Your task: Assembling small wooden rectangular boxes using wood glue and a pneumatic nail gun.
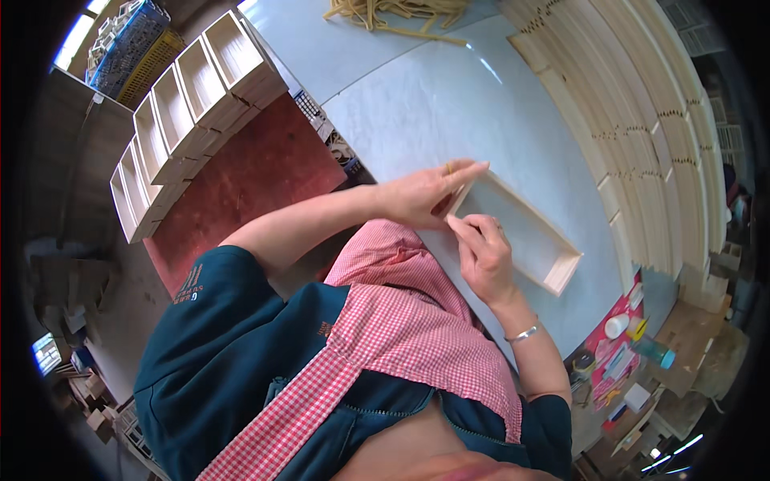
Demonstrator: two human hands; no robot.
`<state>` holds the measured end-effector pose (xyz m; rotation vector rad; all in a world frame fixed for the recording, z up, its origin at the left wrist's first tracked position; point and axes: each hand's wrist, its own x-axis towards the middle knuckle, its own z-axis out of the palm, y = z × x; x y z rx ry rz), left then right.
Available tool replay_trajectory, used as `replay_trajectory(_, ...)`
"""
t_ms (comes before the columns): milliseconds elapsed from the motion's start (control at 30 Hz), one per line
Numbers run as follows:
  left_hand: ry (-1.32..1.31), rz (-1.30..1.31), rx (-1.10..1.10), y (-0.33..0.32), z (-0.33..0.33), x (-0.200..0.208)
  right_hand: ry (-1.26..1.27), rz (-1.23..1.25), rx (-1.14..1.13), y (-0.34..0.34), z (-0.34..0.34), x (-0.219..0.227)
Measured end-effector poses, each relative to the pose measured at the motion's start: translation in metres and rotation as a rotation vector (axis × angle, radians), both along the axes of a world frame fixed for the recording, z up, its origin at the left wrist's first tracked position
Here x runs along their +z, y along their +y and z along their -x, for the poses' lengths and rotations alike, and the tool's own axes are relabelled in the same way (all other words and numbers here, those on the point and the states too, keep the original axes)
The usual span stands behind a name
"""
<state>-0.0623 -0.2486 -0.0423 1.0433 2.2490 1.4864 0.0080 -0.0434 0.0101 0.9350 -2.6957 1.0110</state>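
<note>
"Pale wood, that wooden frame (536, 216). Where are the hands on it?"

"At its near-left end, over the worktop (449, 104). The left hand (421, 196) spans the short end, fingers stretched nearly straight, thumb opposite, gripping it. The right hand (487, 260) is half curled, fingertips at the near corner. Pinching or only pressing? I can't tell."

"How would you handle that corner well?"

"I'd steady the long sides, press evenly along the joint and feel that the edges meet flush. Pushing on one spot might twist sides that thin."

"What can't you see?"

"The joint itself, mostly behind fingers. Part of the near long side is under the right hand too, and I can't say whether the gripped end rests down or is lifted."

"And farther out?"

"Stacked wooden strips (593, 96) with notched ends, to the right, cut off by the dark rim. Tangled pale strips (397, 12), cropped at the top, material unclear. Leftward, open wooden boxes (192, 88) in rows by a red board (249, 168); beyond, a blue basket (132, 50), its contents too small to name."
</note>
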Motion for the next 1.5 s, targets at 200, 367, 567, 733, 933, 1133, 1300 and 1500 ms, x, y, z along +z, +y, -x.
replay_trajectory(200, 0.016, -0.021, -0.047, -0.005, 0.000, -0.005, 0.345, 0.051, 0.044, -0.043, 0.165, 0.024)
replay_trajectory(367, -0.124, 0.008, -0.017, -0.001, 0.002, 0.009, 0.445, -0.022, -0.061, -0.074, 0.302, -0.043)
replay_trajectory(567, -0.094, -0.025, 0.013, 0.001, -0.003, -0.006, 0.340, -0.171, -0.099, -0.082, 0.333, -0.074)
replay_trajectory(733, -0.105, -0.005, -0.037, 0.004, 0.005, -0.006, 0.238, -0.086, -0.067, -0.048, 0.316, -0.044)
replay_trajectory(933, -0.064, 0.044, 0.002, 0.000, 0.004, 0.002, -0.102, 0.090, -0.336, 0.020, 0.211, 0.024)
replay_trajectory(1133, -0.111, 0.081, 0.024, 0.000, 0.007, -0.001, -0.302, 0.091, -0.341, 0.023, 0.132, 0.034)
replay_trajectory(1300, -0.086, 0.050, 0.061, -0.001, 0.004, -0.003, -0.388, -0.082, -0.181, 0.007, 0.106, 0.032)
replay_trajectory(1500, -0.182, 0.190, 0.036, -0.002, 0.005, 0.022, -0.354, -0.075, -0.110, 0.002, 0.093, 0.024)
